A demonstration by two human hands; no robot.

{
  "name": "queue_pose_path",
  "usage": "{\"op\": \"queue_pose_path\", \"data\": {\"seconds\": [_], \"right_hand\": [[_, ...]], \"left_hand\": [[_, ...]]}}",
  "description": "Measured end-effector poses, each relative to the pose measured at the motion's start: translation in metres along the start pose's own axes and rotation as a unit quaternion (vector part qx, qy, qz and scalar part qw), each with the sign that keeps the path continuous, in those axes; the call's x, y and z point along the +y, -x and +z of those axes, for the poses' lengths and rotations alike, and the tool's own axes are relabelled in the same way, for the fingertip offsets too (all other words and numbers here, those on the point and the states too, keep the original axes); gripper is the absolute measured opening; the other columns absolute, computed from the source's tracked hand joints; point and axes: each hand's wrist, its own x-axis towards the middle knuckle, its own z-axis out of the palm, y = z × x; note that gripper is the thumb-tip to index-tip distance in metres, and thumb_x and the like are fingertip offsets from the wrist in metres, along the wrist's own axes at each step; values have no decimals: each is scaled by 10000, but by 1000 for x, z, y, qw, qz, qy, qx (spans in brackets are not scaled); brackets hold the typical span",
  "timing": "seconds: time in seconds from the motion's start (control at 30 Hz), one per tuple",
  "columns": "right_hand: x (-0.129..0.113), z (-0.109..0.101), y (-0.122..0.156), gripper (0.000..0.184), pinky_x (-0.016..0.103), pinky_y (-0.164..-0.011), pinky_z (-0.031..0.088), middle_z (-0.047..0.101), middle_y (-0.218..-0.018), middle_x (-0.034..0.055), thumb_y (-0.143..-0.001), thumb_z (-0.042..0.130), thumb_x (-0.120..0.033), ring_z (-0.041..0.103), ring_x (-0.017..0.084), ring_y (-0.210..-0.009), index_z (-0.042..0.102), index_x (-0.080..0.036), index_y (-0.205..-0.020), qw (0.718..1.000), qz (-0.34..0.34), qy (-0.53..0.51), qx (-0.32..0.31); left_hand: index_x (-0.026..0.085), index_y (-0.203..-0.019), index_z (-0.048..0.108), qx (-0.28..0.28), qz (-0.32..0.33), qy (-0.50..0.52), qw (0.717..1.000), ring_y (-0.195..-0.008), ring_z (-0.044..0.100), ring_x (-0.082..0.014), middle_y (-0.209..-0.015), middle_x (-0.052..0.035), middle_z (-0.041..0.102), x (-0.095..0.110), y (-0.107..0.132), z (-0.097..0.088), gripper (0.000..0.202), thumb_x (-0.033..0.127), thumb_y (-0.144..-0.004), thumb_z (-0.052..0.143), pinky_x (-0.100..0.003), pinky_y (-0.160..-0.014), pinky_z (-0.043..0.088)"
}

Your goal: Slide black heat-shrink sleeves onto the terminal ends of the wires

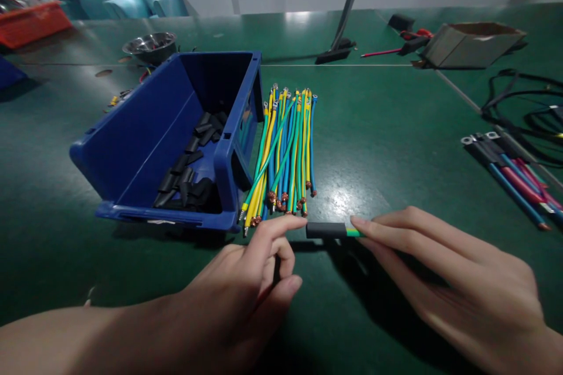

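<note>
Your right hand (457,275) makes a narrow pinch: the thumb and the fingers are closed on a short green-and-yellow wire (353,232), of which only a small part is visible to the left of your fingertips. On the left end of this wire sits a black sleeve (326,230), lying almost level, just above the near middle part of the green table (396,140). Your left hand (250,281) is on the near left; its index finger is stretched to the right, and the tip is at the left end of the sleeve, seemingly touching it. The thumb of this hand stands well apart from the index finger, the other fingers are curled, and I see nothing gripped between them. Beyond your left hand, a pile of wires (285,152) in green, yellow and blue lies lengthwise from near to far, with metal lugs at the far ends and mostly bare copper at the near ends. Just to the left of the pile stands a blue bin (127,146), and on its floor are many loose black sleeves (180,173). On the right side of the table lies a second group of wires (512,173), blue and reddish, near some black cables (505,94). Farther away you have a metal bowl (153,56) on the left and a cardboard box (461,51) on the right.
</note>
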Motion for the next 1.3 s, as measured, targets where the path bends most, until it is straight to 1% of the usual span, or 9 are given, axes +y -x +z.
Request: {"op": "queue_pose_path", "data": {"seconds": [0.1,0.3,0.53,0.63,0.83,0.97,1.07,1.17,1.3], "right_hand": [[-1,3,2,149,160,-620,518,721,-857,3,-967,562,-136,686,76,-680,686,-196,-1024,1000,-3,-8,-4],[-2,6,3,163,179,-614,534,735,-862,-1,-981,545,-169,691,87,-656,686,-207,-1053,1000,-3,4,7],[0,5,3,151,169,-656,541,741,-870,-2,-991,542,-184,692,83,-664,680,-204,-1049,1000,-17,18,-3],[0,5,4,168,189,-625,543,744,-872,7,-997,527,-195,697,102,-662,682,-207,-1062,1000,-18,24,-3],[0,6,5,161,192,-573,526,746,-852,2,-991,542,-185,694,100,-642,689,-213,-1049,999,-19,26,13],[3,7,0,142,183,-617,535,747,-847,2,-1001,541,-202,698,95,-659,679,-213,-1035,999,-15,42,24],[4,8,-3,143,182,-636,540,752,-855,13,-1007,535,-213,714,100,-689,676,-205,-1024,998,-19,52,29],[4,9,-4,148,195,-628,545,756,-857,11,-1010,526,-213,719,110,-677,674,-213,-1018,998,-26,51,28],[4,9,0,206,192,-645,553,750,-849,11,-1032,466,-215,721,113,-682,652,-212,-1119,999,-15,28,5]], "left_hand": [[344,-1478,160,-28,-12,-19,999,-590,515,-62,-1044,21,604,6,-2,-8,485,232,-1062,385,-178,-620,475],[260,-1475,165,-55,-7,-29,998,-614,541,-81,-1058,-3,627,10,-5,-11,461,261,-1059,362,-209,-663,501],[253,-1450,250,-34,-5,-21,999,-605,522,-73,-1204,-64,628,6,-2,-7,426,232,-1046,383,-203,-630,483],[277,-1476,233,-19,-1,-23,1000,-623,534,-74,-1188,-48,637,4,0,-6,463,224,-1046,399,-199,-650,480],[243,-1436,329,54,2,17,998,-725,616,-119,-935,-4,668,-5,-3,7,472,142,-987,435,-222,-666,465],[241,-1241,453,103,-74,126,984,-470,506,-83,-734,60,633,2,-20,16,208,259,-1045,387,-209,-490,392],[227,-1049,481,86,-103,174,976,-362,445,-74,-668,55,627,11,-33,16,238,376,-1075,297,-213,-386,317],[231,-880,449,63,-120,192,972,-349,454,-77,-590,49,602,17,-39,14,298,375,-1074,275,-200,-358,291],[235,-807,435,56,-146,233,960,-323,432,-83,-480,64,512,18,-39,13,359,425,-1068,277,-187,-314,242]]}}
